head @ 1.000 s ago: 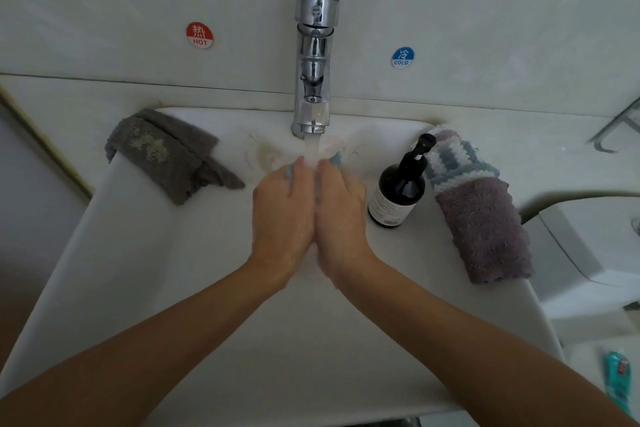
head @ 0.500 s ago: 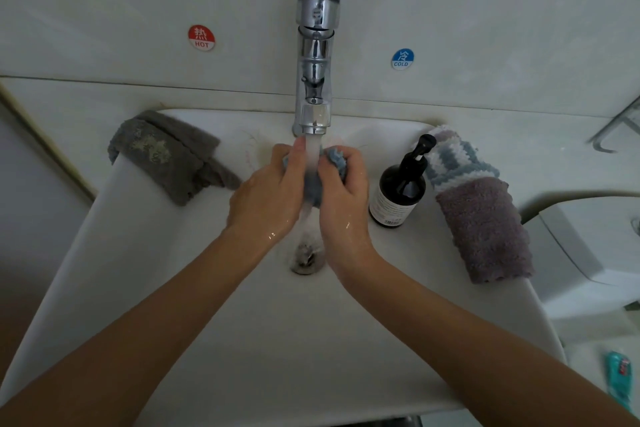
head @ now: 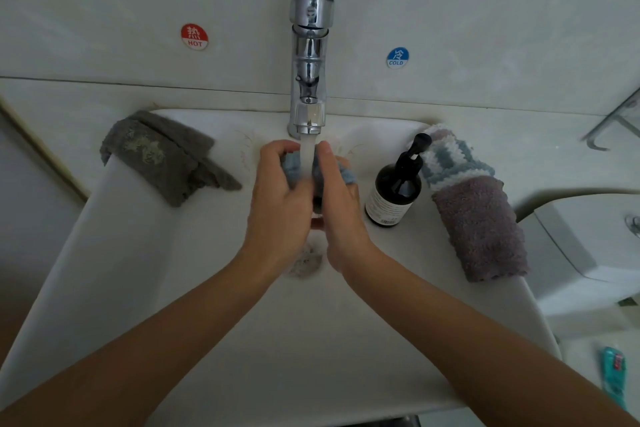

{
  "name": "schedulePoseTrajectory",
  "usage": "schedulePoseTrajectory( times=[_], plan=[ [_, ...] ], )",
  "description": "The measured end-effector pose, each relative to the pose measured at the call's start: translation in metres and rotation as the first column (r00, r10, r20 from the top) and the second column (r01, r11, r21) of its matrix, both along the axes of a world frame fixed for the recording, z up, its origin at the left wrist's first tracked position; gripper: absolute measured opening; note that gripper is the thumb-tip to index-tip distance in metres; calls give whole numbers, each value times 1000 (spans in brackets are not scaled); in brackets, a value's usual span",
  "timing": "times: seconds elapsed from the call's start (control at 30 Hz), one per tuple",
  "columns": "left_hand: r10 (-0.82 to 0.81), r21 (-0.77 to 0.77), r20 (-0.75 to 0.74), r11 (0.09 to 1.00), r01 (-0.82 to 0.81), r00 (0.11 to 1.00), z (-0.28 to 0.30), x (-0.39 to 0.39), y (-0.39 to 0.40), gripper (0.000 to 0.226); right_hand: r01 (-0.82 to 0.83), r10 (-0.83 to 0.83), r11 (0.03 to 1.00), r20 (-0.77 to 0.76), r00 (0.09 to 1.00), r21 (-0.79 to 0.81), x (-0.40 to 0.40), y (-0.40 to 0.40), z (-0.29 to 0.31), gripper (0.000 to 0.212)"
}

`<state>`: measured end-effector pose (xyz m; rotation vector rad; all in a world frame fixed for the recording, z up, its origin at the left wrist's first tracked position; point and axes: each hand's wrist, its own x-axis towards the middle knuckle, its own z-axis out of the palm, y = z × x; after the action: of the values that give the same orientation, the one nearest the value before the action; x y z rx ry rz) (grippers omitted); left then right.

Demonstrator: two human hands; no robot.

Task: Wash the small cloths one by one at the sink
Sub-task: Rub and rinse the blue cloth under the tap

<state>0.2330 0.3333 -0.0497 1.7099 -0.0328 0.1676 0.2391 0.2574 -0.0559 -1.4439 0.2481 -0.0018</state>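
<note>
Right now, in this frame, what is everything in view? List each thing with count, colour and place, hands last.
blue cloth: 1, light blue, under the running water, held between both hands
grey cloth: 1, dark grey, draped over the sink's back-left rim
purple cloth: 1, mauve, on the sink's right rim
striped cloth: 1, white and blue-grey, behind the purple cloth
pump bottle: 1, dark with a black pump, right of the hands
tap: 1, chrome, centre back, running
sink: 1, white
HOT sticker: 1, red, wall
COLD sticker: 1, blue, wall
left hand: grips the blue cloth
right hand: grips the blue cloth
</note>
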Motion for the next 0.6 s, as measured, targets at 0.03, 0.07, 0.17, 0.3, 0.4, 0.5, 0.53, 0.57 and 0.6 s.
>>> schedulePoseTrajectory(
  times=[0.03, 0.07, 0.17, 0.3, 0.4, 0.5, 0.53, 0.57, 0.6],
  plan=[
    [-15, -35, -26, 999, 14, 1000, 1, -1, 0, 38, 4, -4, 999, -4, 1000, -41, 2, 0, 0, 32],
    [-24, -49, -45, 999, 22, 999, 0, 0, 2, 41, 27, -27, 998, -4, 1000, -58, 3, 1, 0, 27],
    [-20, -15, -51, 1000, 19, 998, -2, 1, 2, 37, 130, -130, 992, 19, 991, 4, 5, 1, 0, 18],
    [21, 49, -126, 999, -15, 992, -4, 3, 2, 29, 140, -144, 989, 79, 986, 52, 2, 1, 0, 12],
    [50, 87, -203, 996, -33, 978, -4, 4, 2, 22, 171, -175, 984, 108, 979, 43, 2, 0, -1, 11],
    [90, 57, -162, 995, -82, 983, -5, 1, -1, 34, 167, -167, 986, 68, 984, 14, 2, 5, -2, 23],
    [114, 48, -135, 993, -108, 984, -6, 1, -3, 37, 168, -169, 986, 29, 985, 20, 1, 7, -2, 29],
    [135, 52, -114, 990, -130, 984, -6, 1, -4, 39, 167, -167, 985, -4, 986, 35, 1, 9, -3, 34],
    [151, 61, -99, 988, -145, 984, -8, 1, -4, 40, 161, -160, 986, -19, 987, 50, 1, 11, -4, 38]
  ],
)
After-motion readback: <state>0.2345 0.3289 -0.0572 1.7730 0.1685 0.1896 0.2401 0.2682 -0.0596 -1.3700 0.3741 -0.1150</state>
